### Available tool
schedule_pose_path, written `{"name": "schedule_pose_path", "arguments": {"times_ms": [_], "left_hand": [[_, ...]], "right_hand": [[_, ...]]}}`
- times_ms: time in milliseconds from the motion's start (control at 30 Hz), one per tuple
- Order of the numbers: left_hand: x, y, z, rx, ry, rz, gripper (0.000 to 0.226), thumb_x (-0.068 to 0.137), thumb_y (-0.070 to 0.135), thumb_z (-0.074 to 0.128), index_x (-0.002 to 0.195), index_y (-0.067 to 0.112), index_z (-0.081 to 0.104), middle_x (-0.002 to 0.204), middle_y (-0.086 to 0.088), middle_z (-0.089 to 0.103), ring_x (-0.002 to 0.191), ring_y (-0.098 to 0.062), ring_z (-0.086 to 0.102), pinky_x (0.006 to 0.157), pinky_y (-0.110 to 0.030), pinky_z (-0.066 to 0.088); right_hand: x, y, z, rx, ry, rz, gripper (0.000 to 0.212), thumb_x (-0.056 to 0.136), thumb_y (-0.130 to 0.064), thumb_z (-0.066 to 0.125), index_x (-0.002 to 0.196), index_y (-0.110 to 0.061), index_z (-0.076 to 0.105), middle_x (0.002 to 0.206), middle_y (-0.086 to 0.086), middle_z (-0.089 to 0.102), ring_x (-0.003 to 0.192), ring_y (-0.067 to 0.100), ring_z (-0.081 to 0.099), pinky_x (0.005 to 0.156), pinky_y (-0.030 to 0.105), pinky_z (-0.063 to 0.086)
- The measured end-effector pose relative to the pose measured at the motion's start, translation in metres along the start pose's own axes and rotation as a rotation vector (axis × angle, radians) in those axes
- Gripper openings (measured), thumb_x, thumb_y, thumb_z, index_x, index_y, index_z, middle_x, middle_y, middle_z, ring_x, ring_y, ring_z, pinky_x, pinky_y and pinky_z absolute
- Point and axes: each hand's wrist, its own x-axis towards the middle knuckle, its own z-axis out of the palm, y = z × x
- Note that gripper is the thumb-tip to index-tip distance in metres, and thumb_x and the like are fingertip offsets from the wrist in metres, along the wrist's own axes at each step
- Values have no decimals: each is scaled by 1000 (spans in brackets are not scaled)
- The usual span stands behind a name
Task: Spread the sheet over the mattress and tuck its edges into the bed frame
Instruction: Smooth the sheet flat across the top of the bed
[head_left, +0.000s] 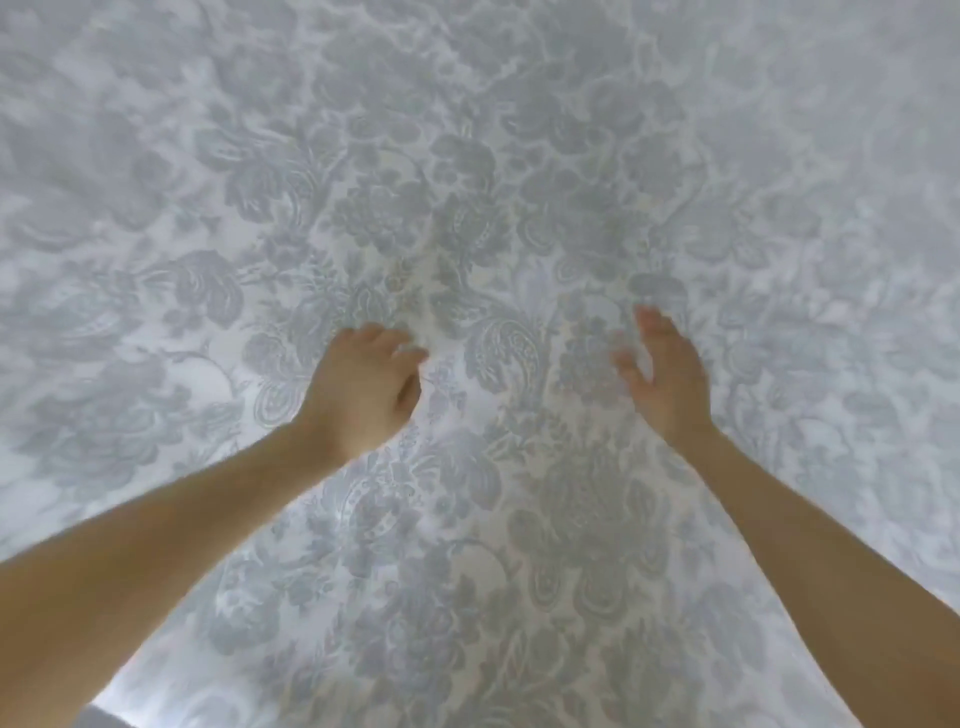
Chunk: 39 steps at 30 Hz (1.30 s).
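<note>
1. Surface: a sheet fills nearly the whole head view. White ground w/ grey-blue floral/paisley print. Lies mostly flat; slight soft creases near centre, between the two hands.
2. Room: almost none visible. Only a small dark grey patch at bottom-left corner beyond the sheet's edge; can't tell what it is. Mattress and bed frame not visible; sheet covers all.
3. Sheet orientation: print motifs run in a column up the middle of the view, away from the person. True long axis can't be told, since only one bit of edge (bottom left) is in view. Outer areas blurred.
4. Left hand: bare forearm enters from lower left. Fingers curled in, loose fist, knuckles up, resting on or just above the sheet. Grip: closed shape, but fingertips hidden under the hand; can't tell if any fabric is pinched.
5. Right hand: bare forearm enters from lower right. Fingers extended and spread, palm turned inward/down, motion-blurred. Grip: wide open, nothing held. Contact w/ sheet unclear.
6. Hands near each other, apart, either side of centre motif.
</note>
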Motion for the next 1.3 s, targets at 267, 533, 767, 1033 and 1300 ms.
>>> {"name": "schedule_pose_path", "arguments": {"times_ms": [267, 533, 767, 1033, 1300], "left_hand": [[46, -114, 50, 260, -124, -393, 58, 94, 53, 5, 148, 33, 10, 159, -1, 8, 146, -22, 4, 112, -58, 0], [-175, -76, 11, 224, -273, -673, 59, 92, 41, 17, 142, 17, 38, 151, -11, 33, 141, -28, 24, 114, -50, -2], [-86, -95, -44, 361, -26, -538, 46, 93, 39, 38, 131, 18, 52, 146, -22, 36, 137, -42, 27, 108, -64, 3], [-204, -92, 24, 235, -122, -516, 59, 94, 57, 5, 149, 34, 6, 159, -2, -3, 146, -20, -7, 116, -50, -10], [-270, -64, -17, 163, -107, -345, 44, 93, 35, 36, 130, 18, 53, 144, -21, 40, 132, -43, 36, 102, -64, 30]], "right_hand": [[95, -146, 104, -180, -15, 145, 62, 96, -56, 18, 151, -29, 7, 156, 23, 2, 143, 42, 0, 112, 62, 3], [-101, -287, 131, -150, -382, -769, 49, 99, -41, 26, 148, -34, 21, 159, 9, 7, 146, 32, -6, 112, 61, -2], [51, -130, 46, -27, -26, -176, 58, 96, -46, 35, 149, -25, 22, 155, 10, 25, 143, 26, 22, 113, 59, 11], [-194, -208, 143, -70, -149, -439, 68, 85, -71, 36, 145, -39, 30, 157, 19, 12, 143, 42, 7, 110, 67, 4], [-334, -206, 82, 429, -182, -518, 38, 98, -42, 38, 130, -27, 52, 136, -4, 52, 126, 10, 48, 97, 33, 47]]}}
